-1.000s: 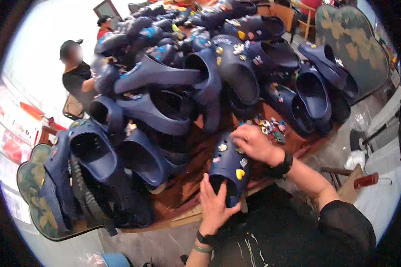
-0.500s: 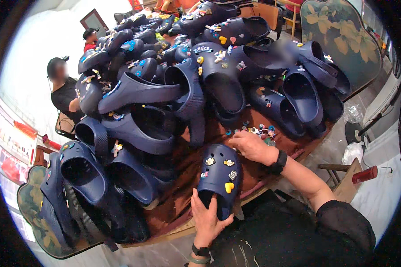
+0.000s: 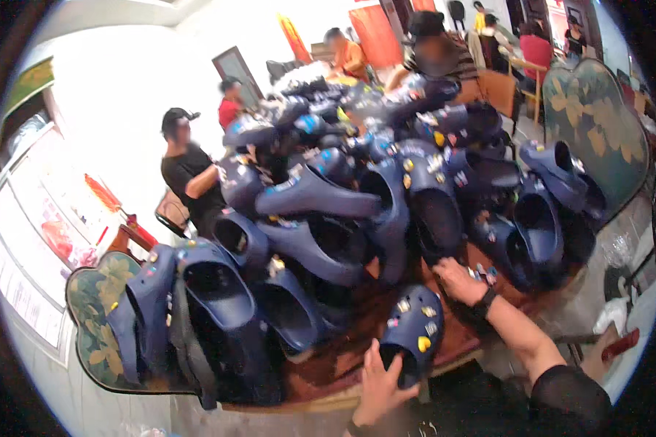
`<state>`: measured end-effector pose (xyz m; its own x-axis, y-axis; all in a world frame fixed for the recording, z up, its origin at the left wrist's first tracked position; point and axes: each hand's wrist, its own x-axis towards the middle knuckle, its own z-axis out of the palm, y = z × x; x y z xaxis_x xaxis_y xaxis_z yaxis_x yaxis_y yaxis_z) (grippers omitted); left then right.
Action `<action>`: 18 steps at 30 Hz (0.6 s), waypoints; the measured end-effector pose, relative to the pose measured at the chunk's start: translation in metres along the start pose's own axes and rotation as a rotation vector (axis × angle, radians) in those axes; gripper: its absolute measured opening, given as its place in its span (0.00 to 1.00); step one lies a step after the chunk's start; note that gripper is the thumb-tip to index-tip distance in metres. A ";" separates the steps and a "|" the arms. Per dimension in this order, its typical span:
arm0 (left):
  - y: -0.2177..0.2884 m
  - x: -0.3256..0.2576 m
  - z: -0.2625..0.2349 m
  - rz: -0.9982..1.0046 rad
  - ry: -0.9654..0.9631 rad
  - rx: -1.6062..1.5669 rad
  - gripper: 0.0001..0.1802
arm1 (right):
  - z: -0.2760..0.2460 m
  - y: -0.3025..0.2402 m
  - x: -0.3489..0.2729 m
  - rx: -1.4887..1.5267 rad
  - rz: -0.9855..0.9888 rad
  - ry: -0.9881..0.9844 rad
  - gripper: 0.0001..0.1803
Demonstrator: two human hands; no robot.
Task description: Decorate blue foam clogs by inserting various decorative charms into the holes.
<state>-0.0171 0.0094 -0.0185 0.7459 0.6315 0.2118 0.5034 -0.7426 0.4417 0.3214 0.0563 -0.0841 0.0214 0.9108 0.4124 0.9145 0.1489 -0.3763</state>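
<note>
A navy foam clog [image 3: 415,319] stands near the table's front edge, its toe pointing away from me. Small charms dot its upper, among them a yellow heart. My left hand [image 3: 381,386] grips it at the heel end, with fingers at the foot opening. Just beyond the clog's toe, my right hand [image 3: 461,282] hovers low over the table with fingertips drawn together; whatever they may pinch is too small to make out. Beside that hand lies a little heap of colourful shoe charms [image 3: 486,274], partly hidden by it.
Piles of navy clogs [image 3: 321,244] cover most of the brown-clothed table [image 3: 321,379]. Flowered chair backs [image 3: 598,135] rise at the right and at the lower left. A person in black [image 3: 189,171] is at the table's left side; several others are farther back.
The view has tilted upward, bringing more of the room and people into sight. My left hand still grips the clog, and my right hand stays beyond its toe near the charms.
</note>
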 end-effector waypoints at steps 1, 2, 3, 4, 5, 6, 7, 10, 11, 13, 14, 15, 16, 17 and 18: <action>0.001 -0.003 0.001 -0.003 0.003 0.004 0.45 | -0.003 0.000 0.000 -0.071 -0.073 0.040 0.18; 0.003 -0.003 -0.002 -0.003 0.017 0.004 0.45 | -0.009 -0.004 0.002 -0.114 -0.045 0.023 0.20; 0.002 0.003 -0.006 0.001 0.036 0.007 0.45 | -0.023 -0.014 0.009 -0.102 0.018 -0.047 0.20; 0.002 0.008 -0.005 0.015 0.032 0.009 0.46 | -0.026 -0.007 0.008 -0.092 0.004 -0.003 0.18; 0.000 0.014 -0.005 0.027 0.044 0.018 0.46 | -0.032 -0.007 0.015 -0.082 -0.020 0.019 0.17; 0.002 0.018 -0.007 0.014 0.033 0.027 0.46 | -0.032 -0.008 0.016 -0.046 0.011 0.089 0.16; -0.001 0.017 -0.004 0.028 0.048 0.033 0.47 | -0.036 -0.025 0.018 0.113 0.060 0.233 0.12; -0.001 0.012 -0.003 0.056 0.035 -0.036 0.47 | -0.061 -0.077 0.013 0.525 0.207 0.120 0.08; -0.003 0.014 -0.002 0.091 0.036 -0.071 0.48 | -0.056 -0.079 0.013 0.612 0.128 0.105 0.08; -0.009 0.006 0.002 0.097 0.043 -0.019 0.53 | -0.042 -0.086 0.015 0.506 -0.012 0.083 0.10; -0.007 0.004 -0.001 0.069 0.004 0.054 0.54 | -0.035 -0.090 0.019 0.333 -0.012 0.024 0.10; 0.000 0.001 -0.009 0.063 0.019 0.072 0.50 | -0.027 -0.091 0.022 0.421 0.055 -0.047 0.11; 0.002 -0.006 -0.010 0.027 -0.001 -0.058 0.47 | -0.027 -0.088 0.024 0.427 0.055 -0.053 0.12; 0.006 -0.006 -0.013 0.011 -0.039 -0.048 0.46 | -0.039 -0.087 0.027 0.505 0.144 -0.258 0.14; 0.008 -0.005 -0.013 0.004 -0.052 -0.057 0.46 | -0.044 -0.081 0.029 0.459 0.130 -0.303 0.15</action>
<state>-0.0220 0.0031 -0.0047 0.7703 0.6148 0.1690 0.4753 -0.7304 0.4905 0.2655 0.0540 -0.0053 -0.0567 0.9926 0.1072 0.6411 0.1185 -0.7583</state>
